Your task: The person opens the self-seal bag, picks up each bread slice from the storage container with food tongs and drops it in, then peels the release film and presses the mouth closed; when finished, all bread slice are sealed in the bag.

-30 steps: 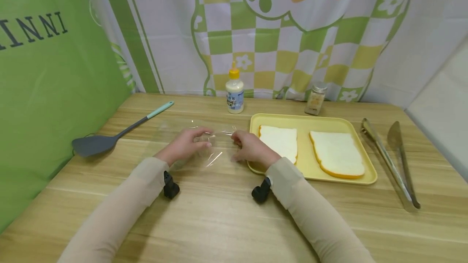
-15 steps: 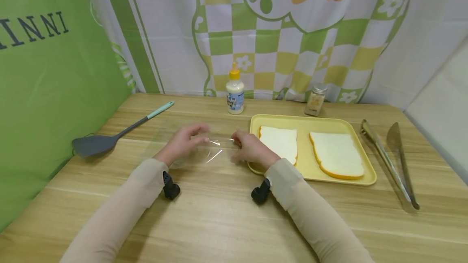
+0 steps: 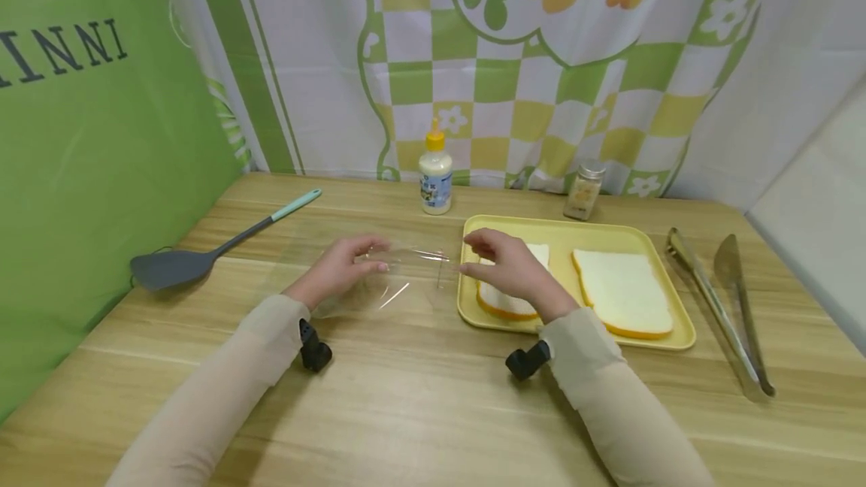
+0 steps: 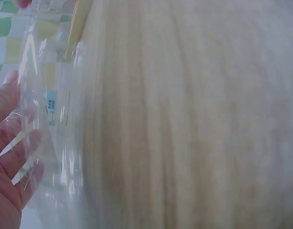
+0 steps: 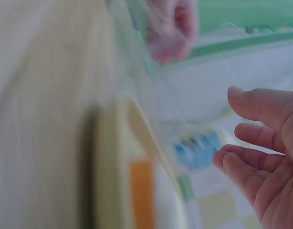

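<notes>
Clear crinkled plastic (image 3: 406,284) lies in the middle of the table in the head view; whether it is a bag or a loose sheet I cannot tell. My left hand (image 3: 338,265) is at its left side, thumb and fingers apart, and the left wrist view shows relaxed fingers (image 4: 29,179) through the film. To the right, my right hand (image 3: 510,270) is above the left bread slice (image 3: 504,305) and partly hides it. In the right wrist view that hand (image 5: 266,157) holds nothing. Another bread slice (image 3: 625,291) lies on the yellow tray (image 3: 555,228).
Behind the plastic stands a yellow-capped squeeze bottle (image 3: 435,179), with a glass shaker jar (image 3: 584,190) farther right. A grey spatula (image 3: 176,269) with a mint handle lies left. Metal tongs (image 3: 710,307) rest right of the tray. A patterned curtain (image 3: 494,81) hangs behind.
My right hand has let go of the plastic's right edge and moved right, over the tray, with its fingers spreading. The left hand has stayed almost in place.
</notes>
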`<state>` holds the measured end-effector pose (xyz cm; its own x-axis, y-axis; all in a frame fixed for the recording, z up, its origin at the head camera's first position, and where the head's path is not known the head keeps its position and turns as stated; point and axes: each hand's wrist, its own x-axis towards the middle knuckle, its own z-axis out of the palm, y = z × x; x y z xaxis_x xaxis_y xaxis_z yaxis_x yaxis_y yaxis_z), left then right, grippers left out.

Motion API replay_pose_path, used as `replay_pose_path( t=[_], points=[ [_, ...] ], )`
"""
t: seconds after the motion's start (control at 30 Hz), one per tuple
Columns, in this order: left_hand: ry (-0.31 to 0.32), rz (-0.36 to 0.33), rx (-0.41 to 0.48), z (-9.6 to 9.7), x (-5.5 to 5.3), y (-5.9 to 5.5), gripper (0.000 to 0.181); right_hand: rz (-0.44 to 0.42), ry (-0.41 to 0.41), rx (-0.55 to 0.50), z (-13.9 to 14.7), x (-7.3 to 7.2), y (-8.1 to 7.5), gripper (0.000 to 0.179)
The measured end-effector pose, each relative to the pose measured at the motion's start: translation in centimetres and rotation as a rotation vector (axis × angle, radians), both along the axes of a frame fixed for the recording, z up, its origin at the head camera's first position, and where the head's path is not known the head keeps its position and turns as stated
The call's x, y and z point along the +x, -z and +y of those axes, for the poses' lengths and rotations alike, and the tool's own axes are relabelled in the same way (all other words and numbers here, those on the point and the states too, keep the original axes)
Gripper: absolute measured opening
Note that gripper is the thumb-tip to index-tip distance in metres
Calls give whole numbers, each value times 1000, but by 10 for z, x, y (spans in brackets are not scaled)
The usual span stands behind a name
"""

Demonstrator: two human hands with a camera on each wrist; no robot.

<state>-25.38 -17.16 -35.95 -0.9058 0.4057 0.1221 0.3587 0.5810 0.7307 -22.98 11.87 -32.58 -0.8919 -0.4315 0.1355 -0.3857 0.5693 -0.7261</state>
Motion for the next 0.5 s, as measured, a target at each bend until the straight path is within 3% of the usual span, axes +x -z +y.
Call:
replay_pose_path(
  t=[0.27, 0.5],
  points=[
    [-7, -5, -18, 0, 1, 0, 41, 21, 212, 98, 85, 25, -17, 53],
    [-5, -1, -33, 2, 3, -1, 42, 48, 410, 188, 161, 51, -17, 61]
  ],
)
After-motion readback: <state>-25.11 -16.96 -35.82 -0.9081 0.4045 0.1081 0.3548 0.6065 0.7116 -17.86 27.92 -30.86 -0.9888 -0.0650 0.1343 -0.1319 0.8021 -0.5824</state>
